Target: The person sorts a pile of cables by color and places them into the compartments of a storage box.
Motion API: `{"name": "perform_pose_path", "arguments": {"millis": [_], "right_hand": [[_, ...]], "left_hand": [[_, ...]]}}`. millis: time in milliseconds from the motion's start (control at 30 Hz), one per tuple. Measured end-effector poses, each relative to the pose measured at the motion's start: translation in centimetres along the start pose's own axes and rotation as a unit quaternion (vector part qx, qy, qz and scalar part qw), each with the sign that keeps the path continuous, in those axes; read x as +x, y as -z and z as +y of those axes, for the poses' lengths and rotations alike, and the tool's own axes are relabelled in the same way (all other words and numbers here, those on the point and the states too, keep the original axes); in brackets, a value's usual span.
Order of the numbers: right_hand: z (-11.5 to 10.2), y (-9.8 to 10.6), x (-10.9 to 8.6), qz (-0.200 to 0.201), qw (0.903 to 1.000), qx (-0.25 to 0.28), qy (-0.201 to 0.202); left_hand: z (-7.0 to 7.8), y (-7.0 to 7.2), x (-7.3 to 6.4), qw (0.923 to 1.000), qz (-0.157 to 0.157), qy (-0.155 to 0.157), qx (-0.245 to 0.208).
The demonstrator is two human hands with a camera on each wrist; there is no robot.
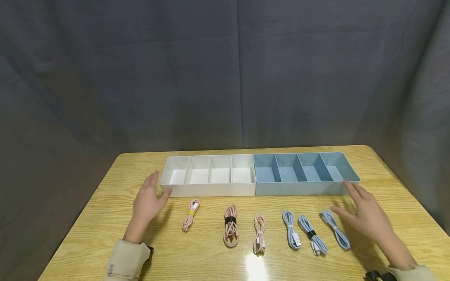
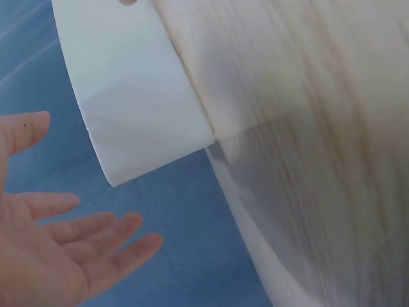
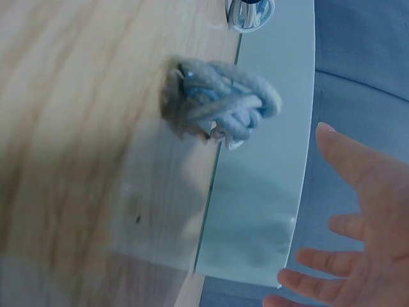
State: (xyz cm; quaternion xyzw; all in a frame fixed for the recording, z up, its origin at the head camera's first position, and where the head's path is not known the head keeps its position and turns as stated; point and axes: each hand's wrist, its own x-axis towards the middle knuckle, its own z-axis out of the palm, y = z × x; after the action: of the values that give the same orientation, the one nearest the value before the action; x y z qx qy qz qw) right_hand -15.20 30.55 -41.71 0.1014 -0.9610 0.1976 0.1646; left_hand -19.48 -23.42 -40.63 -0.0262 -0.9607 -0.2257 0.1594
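Cables point(image 1: 188, 223), six of them, coiled and lined up across the wooden desk point(image 1: 88, 234): pink on the left, blue on the right! Starting at the left, it's the yellow-tied pink cable point(image 1: 187, 225), tilted, nearest the white tray point(image 1: 214, 190). Next comes the black-banded pink cable point(image 1: 230, 229), the bulkiest of the pinks, and then the pale-tied pink cable point(image 1: 259, 226), its plugs pointing toward the person.

Over to the blues! First, the left blue cable point(image 1: 289, 226), white USB plug on show; beside it the black-banded blue cable point(image 1: 306, 225), slanting; and out at the end, the right blue cable point(image 1: 339, 234), slanting the same way.

Behind them run the trays, end to end: white on the left, the blue tray point(image 1: 299, 189) on the right, four compartments apiece, long sides facing front.

And the hands! Left hand point(image 1: 147, 201) wide, fingers extended, thumb apart, by the white tray's left end. Right hand point(image 1: 367, 214) wide too, fingers spread, by the blue tray's right corner and just beside the right blue cable. Whether either fingertip touches a tray, I cannot tell. Pale sleeves point(image 1: 126, 257) at both wrists, a dark curtain point(image 1: 211, 78) behind it all.
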Motion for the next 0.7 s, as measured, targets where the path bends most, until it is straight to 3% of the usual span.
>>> {"name": "perform_pose_path", "arguments": {"millis": [167,267,433,700], "right_hand": [[0.2,0.5,-0.5,-0.036,0.9991,0.001,-0.022],[0.5,0.7,-0.8,-0.071,0.9967,0.012,-0.037],[0.9,0.7,-1.1,-0.130,0.9893,0.028,-0.061],[1.1,0.5,-1.5,-0.174,0.9807,0.055,-0.071]], "left_hand": [[-0.4,0.2,0.4,0.9990,-0.007,0.032,-0.032],[-0.6,0.3,0.9,0.9956,-0.032,0.059,-0.065],[-0.9,0.3,1.4,0.9838,-0.084,0.106,-0.118],[-1.3,-0.4,2.1,0.9738,-0.105,0.128,-0.156]]}}
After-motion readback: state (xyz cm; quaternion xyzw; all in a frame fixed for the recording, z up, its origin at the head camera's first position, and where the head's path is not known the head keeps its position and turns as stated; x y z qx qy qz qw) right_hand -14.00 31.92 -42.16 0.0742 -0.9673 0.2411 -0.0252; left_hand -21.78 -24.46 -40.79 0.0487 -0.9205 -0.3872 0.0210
